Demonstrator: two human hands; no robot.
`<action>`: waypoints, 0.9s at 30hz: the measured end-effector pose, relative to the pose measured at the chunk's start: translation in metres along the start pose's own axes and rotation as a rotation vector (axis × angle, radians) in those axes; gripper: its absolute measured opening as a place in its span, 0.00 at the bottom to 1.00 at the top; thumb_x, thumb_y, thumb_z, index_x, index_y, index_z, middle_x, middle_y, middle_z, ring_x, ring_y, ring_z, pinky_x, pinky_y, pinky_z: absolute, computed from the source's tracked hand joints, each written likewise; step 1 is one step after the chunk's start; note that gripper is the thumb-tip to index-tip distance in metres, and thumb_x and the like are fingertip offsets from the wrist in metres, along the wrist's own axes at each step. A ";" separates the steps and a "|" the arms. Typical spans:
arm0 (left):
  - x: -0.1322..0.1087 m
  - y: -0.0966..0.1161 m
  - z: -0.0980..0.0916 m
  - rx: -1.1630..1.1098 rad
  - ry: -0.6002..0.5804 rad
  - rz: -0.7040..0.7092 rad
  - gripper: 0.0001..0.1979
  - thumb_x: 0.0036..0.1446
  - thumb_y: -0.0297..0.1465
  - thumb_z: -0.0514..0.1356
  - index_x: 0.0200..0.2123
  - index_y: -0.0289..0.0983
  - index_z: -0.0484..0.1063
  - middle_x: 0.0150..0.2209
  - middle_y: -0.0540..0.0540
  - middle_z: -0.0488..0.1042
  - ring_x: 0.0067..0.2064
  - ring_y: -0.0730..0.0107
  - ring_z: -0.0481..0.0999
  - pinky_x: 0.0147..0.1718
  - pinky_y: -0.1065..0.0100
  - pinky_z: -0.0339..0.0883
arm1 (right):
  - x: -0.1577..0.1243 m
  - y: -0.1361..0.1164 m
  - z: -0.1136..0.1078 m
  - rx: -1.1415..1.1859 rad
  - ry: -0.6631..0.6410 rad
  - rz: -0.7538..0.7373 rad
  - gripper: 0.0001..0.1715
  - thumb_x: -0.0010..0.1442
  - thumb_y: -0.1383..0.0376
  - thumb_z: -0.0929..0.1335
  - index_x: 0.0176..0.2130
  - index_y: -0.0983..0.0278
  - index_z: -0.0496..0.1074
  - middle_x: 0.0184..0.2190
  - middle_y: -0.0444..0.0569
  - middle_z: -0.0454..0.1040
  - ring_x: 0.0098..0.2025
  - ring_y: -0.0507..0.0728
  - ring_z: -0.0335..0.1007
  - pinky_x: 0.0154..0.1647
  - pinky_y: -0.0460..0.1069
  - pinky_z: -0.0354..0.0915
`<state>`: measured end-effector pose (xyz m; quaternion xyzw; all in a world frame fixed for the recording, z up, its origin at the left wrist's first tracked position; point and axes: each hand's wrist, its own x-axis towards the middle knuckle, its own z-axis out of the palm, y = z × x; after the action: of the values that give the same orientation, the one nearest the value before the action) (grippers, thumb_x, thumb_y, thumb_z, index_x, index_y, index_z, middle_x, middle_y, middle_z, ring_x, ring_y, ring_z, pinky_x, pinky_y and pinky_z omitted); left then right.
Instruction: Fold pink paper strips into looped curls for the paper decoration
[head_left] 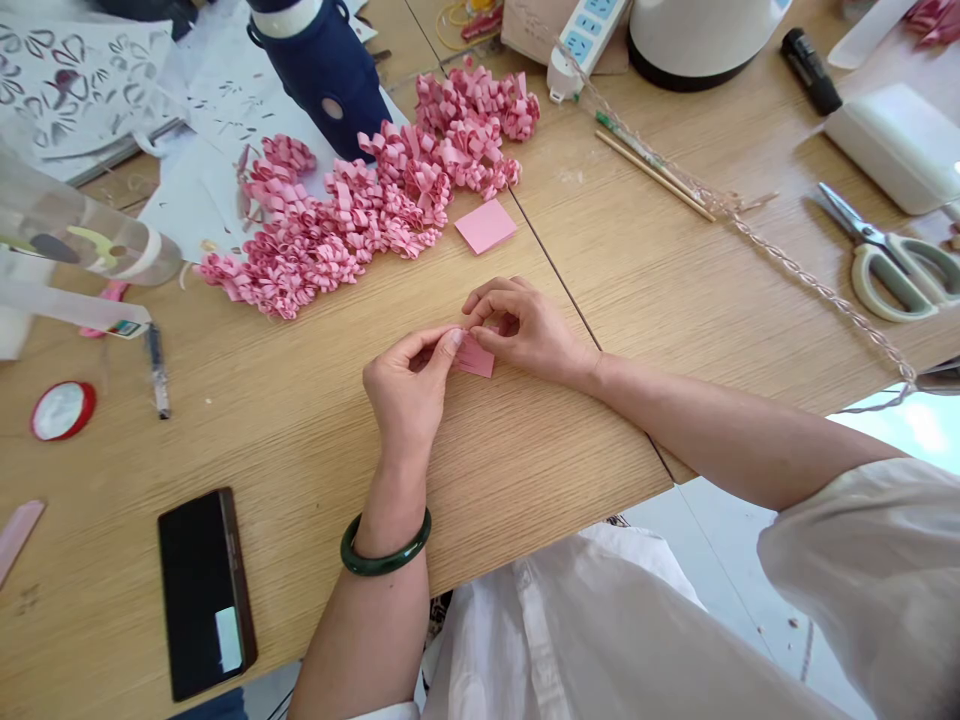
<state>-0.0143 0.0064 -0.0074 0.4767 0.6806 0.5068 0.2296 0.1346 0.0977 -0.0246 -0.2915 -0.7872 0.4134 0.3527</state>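
My left hand (411,385) and my right hand (525,328) meet over the wooden table (315,440), both pinching a small pink paper piece (475,357) between thumbs and fingertips. The paper rests low against the tabletop. A green bangle (385,556) circles my left wrist. Just beyond my hands lies a small stack of pink square paper (486,226). Behind that spreads a pile of several curled pink paper pieces (360,215).
A black phone (204,590) lies near the front left edge. A red tape roll (62,410) and a pen (157,370) sit to the left. Scissors (892,262), a twisted cord (810,285), sticks (651,172), a power strip (589,35) and a navy bottle (322,70) are farther back.
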 end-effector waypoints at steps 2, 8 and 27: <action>0.000 -0.001 0.000 0.007 0.001 -0.004 0.08 0.58 0.36 0.67 0.36 0.39 0.84 0.35 0.47 0.84 0.35 0.68 0.81 0.40 0.67 0.76 | 0.000 0.000 0.000 -0.006 -0.003 0.012 0.06 0.60 0.65 0.69 0.33 0.64 0.76 0.44 0.52 0.78 0.44 0.57 0.67 0.43 0.52 0.65; 0.000 0.002 0.001 0.007 -0.002 -0.021 0.09 0.58 0.37 0.67 0.36 0.38 0.84 0.32 0.47 0.83 0.33 0.69 0.80 0.37 0.68 0.76 | 0.000 0.001 0.001 -0.023 -0.001 0.011 0.05 0.60 0.66 0.69 0.34 0.64 0.76 0.44 0.52 0.78 0.45 0.57 0.67 0.45 0.52 0.65; 0.001 -0.008 0.002 -0.083 0.000 -0.045 0.07 0.55 0.36 0.69 0.33 0.38 0.82 0.34 0.47 0.83 0.36 0.67 0.82 0.40 0.66 0.76 | 0.000 -0.003 -0.001 -0.057 -0.021 0.007 0.06 0.58 0.67 0.67 0.34 0.64 0.76 0.44 0.51 0.79 0.45 0.58 0.68 0.48 0.54 0.65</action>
<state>-0.0163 0.0078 -0.0154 0.4512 0.6696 0.5294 0.2604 0.1346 0.0967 -0.0220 -0.2999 -0.8014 0.3950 0.3343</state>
